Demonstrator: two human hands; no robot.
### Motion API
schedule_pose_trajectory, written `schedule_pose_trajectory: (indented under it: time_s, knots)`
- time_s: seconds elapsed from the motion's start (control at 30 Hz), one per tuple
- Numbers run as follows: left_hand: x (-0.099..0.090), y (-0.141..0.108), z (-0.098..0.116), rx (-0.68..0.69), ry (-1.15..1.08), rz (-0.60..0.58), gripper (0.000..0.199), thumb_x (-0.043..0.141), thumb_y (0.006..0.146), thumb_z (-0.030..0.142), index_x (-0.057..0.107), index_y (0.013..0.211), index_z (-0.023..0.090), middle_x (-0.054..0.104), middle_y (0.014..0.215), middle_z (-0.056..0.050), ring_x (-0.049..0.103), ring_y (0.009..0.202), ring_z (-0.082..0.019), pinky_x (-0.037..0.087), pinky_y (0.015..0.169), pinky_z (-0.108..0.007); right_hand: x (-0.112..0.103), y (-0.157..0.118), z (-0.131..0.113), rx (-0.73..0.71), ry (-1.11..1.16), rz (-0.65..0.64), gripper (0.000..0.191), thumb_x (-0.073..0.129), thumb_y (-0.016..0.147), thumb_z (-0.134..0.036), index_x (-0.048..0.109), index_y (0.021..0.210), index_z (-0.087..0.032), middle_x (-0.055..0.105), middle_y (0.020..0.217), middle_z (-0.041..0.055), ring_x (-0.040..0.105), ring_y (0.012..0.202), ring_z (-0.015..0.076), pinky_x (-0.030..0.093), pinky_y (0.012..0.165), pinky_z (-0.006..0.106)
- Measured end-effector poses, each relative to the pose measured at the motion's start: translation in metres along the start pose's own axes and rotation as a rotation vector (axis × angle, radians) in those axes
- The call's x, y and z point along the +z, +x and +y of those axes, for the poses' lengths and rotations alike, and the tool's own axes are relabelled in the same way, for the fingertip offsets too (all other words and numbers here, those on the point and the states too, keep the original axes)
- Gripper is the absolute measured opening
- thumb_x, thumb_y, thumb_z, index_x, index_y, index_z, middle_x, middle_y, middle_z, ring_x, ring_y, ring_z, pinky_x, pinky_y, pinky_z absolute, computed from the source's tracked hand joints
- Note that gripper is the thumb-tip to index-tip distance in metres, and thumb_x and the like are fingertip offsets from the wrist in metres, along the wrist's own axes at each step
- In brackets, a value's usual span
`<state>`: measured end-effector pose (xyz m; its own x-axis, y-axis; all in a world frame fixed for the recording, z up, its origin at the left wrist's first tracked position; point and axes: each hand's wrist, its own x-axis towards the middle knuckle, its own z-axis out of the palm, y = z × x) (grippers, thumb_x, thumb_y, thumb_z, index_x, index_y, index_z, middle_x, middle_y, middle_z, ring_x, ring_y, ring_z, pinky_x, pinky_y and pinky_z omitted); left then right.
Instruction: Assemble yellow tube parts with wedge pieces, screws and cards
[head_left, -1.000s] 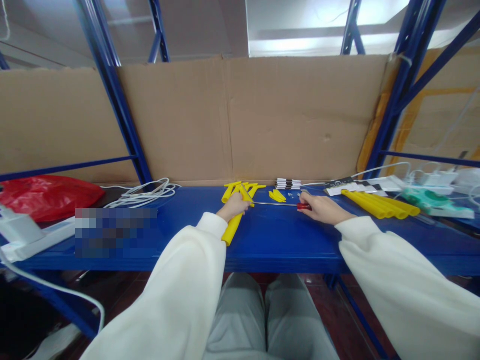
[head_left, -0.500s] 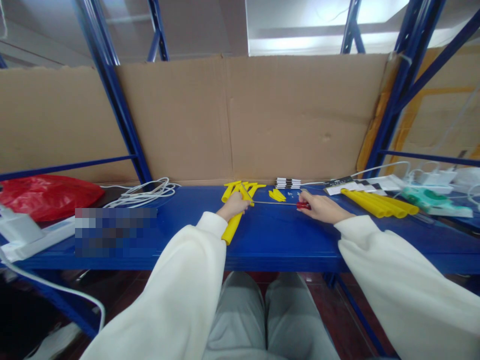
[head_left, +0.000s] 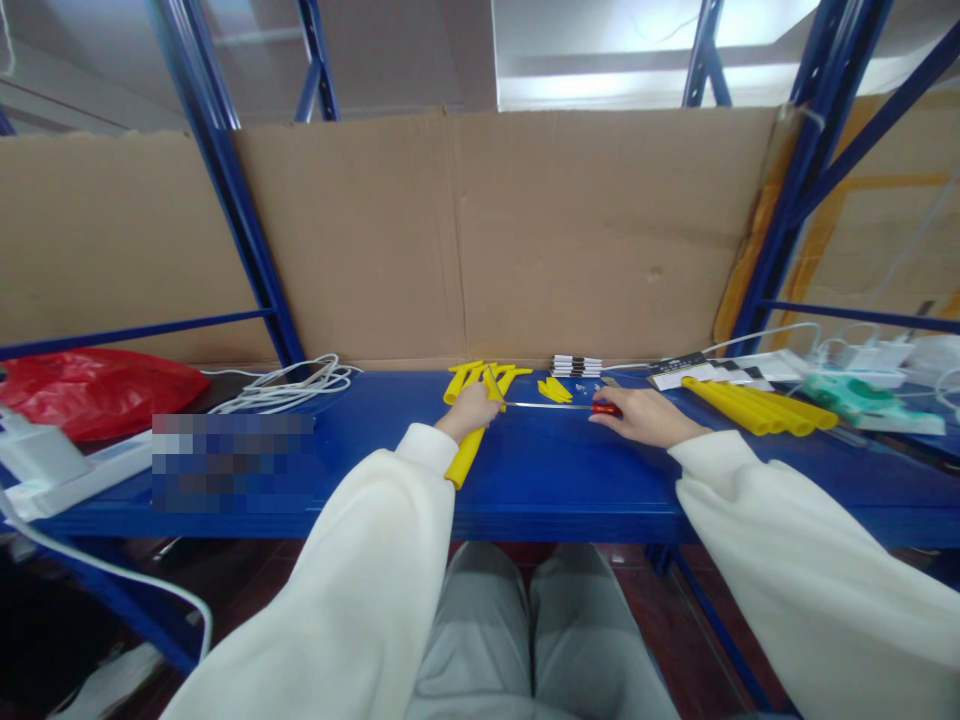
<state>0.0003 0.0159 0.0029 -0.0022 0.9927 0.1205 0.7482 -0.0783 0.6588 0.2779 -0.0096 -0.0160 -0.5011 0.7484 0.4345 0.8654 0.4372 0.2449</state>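
My left hand (head_left: pixel 472 408) is closed around a yellow tube (head_left: pixel 465 460), whose near end slants toward the table's front edge. In my right hand (head_left: pixel 637 412) is the red handle of a screwdriver (head_left: pixel 551 405). Its long metal shaft runs left across to the yellow piece at my left fingers; the tip's exact contact is hidden there. Several assembled yellow tube pieces (head_left: pixel 457 384) lie just beyond my left hand. Small flat yellow parts (head_left: pixel 555 389) rest between the hands, a little farther back, beside tiny bits (head_left: pixel 580 388) too small to name.
The blue table (head_left: pixel 570 470) backs onto a cardboard panel (head_left: pixel 570 240). A stack of white and black pieces (head_left: pixel 576 366) stands at the back. Loose yellow tubes (head_left: pixel 750 408) lie on the right. White cable (head_left: pixel 300 385), a power strip (head_left: pixel 90 478) and a red bag (head_left: pixel 97 392) are on the left.
The fingers of my right hand have shifted slightly on the screwdriver handle. My left hand and the yellow tube stay nearly where they were.
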Motion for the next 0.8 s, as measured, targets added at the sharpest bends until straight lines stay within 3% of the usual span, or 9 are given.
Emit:
schedule_pose_trajectory:
  time_s: [0.23,0.5,0.67,0.8]
  knots:
    - [-0.0002,0.0009,-0.0004,0.018,0.03,0.01,0.003,0.065,0.078,0.014,0.064,0.075,0.015,0.064,0.065,-0.007,0.071,0.082,-0.028,0.057,0.076,-0.033,-0.0001,-0.0003,0.0016,-0.017,-0.056,0.021,0.018,0.049,0.096,-0.029,0.063,0.101,-0.019,0.073,0.1,0.0119,0.069,0.08,0.0226,0.045,0.065,0.028]
    - [0.0014,0.0054,-0.0038,0.022,0.1,-0.037,0.012,0.056,0.085,0.016,0.066,0.086,0.008,0.067,0.074,-0.012,0.07,0.076,-0.027,0.056,0.071,-0.034,0.0023,-0.0002,0.0015,-0.023,-0.031,0.025,0.028,0.045,0.098,-0.034,0.069,0.101,-0.018,0.075,0.099,0.0116,0.07,0.087,0.0236,0.047,0.071,0.03]
    - [0.0019,0.0046,-0.0041,0.037,0.071,-0.042,0.012,0.055,0.086,0.014,0.065,0.083,0.008,0.065,0.071,-0.012,0.068,0.07,-0.025,0.054,0.067,-0.033,0.0042,0.0001,0.0027,0.013,-0.004,0.005,0.027,0.053,0.095,-0.037,0.063,0.111,-0.019,0.075,0.101,0.0109,0.07,0.082,0.0244,0.046,0.067,0.03]
    - [0.0016,0.0046,-0.0045,0.036,0.043,-0.034,0.011,0.057,0.085,0.014,0.065,0.079,0.009,0.063,0.066,-0.01,0.067,0.067,-0.025,0.053,0.066,-0.033,0.0018,0.0004,0.0019,0.002,-0.049,-0.018,0.016,0.049,0.095,-0.029,0.061,0.102,-0.02,0.073,0.095,0.009,0.068,0.075,0.0217,0.041,0.062,0.028]
